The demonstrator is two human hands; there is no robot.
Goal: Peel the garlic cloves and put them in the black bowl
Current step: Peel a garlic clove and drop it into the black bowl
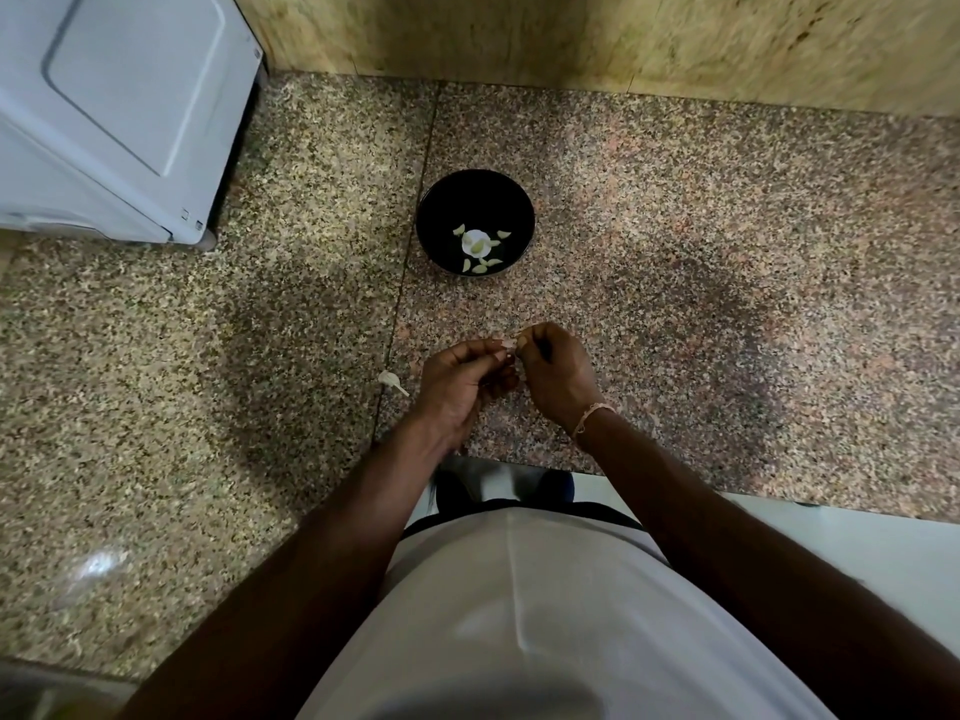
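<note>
Both forearms are reaching forward, converging at centre. Left hand (460, 387) is lying palm-up, fingers (493, 348) curling inward. Right hand (556, 374) is showing its back, fingers bunching in a pinch. The fingertips of both hands are meeting; whatever they are pinching is too small to identify.

garlic clove (511, 346): almost wholly hidden between the fingertips of the left hand (457, 387) and right hand (556, 376); peeled or not, cannot tell
white appliance (119, 111): cut off by top and left edges
bowl contents (480, 249): small pale pieces, too small to count
wall (623, 39): blurred
</note>
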